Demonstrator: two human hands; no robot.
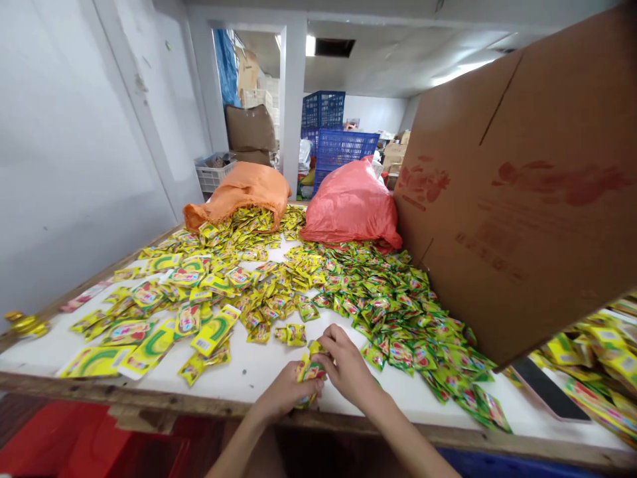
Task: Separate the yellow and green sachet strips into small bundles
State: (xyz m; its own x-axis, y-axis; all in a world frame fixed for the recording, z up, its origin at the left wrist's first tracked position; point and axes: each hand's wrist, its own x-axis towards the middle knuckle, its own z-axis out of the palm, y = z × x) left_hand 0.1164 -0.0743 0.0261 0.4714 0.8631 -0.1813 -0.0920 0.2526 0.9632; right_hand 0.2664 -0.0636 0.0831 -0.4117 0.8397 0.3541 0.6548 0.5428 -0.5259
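Close to the table's front edge, my left hand (283, 395) is closed around some small yellow and green candy packets (302, 368). My right hand (344, 364) meets it from the right, fingers pinched at the top of the same bunch; whether it grips a packet of its own is hidden. Just beyond my hands lie a couple of loose yellow packets (296, 334). A heap of green packets (398, 318) spreads to the right, and yellow packets (269, 292) cover the middle and left. Larger flat yellow pouches (213, 330) lie at the left front.
An orange sack (243, 189) spills yellow packets at the back left. Beside it sits a red sack (351, 202). A large cardboard box (502, 186) leans over the right side, with a phone (550, 390) near its lower edge. Yellow tape (26, 324) lies far left.
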